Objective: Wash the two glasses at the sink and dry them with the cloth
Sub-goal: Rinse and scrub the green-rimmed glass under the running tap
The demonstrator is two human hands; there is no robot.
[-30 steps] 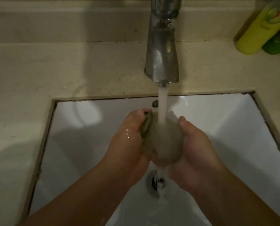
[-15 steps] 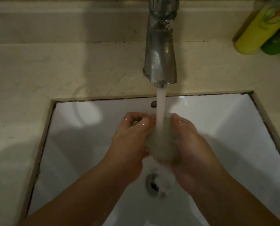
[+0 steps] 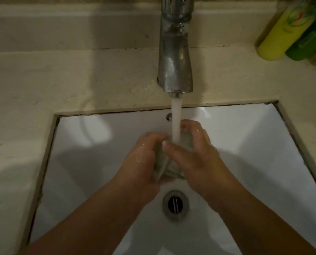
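Glass (image 3: 167, 162) sits between both hands over the middle of the basin, under the running stream, just above and on the far side of the drain. Largest first: beige counter (image 3: 80, 80) surrounds the cut-out on the left, far and right sides; its dark seam edge frames the white sink (image 3: 254, 144). Open basin room lies left and right of the hands, with the sloping walls well apart from them. Chrome tap (image 3: 174, 52) reaches over the far rim; water (image 3: 176, 122) falls straight into the glass. Left hand (image 3: 140, 162) curls round the glass's left side, fingers bent at its rim. Right hand (image 3: 195, 155) wraps it from the right, thumb laid across the near face, fingers over the far rim. Yellow bottle (image 3: 280, 32) and green bottle (image 3: 311, 39) stand at far right, touching each other. Drain (image 3: 175, 204) uncovered.
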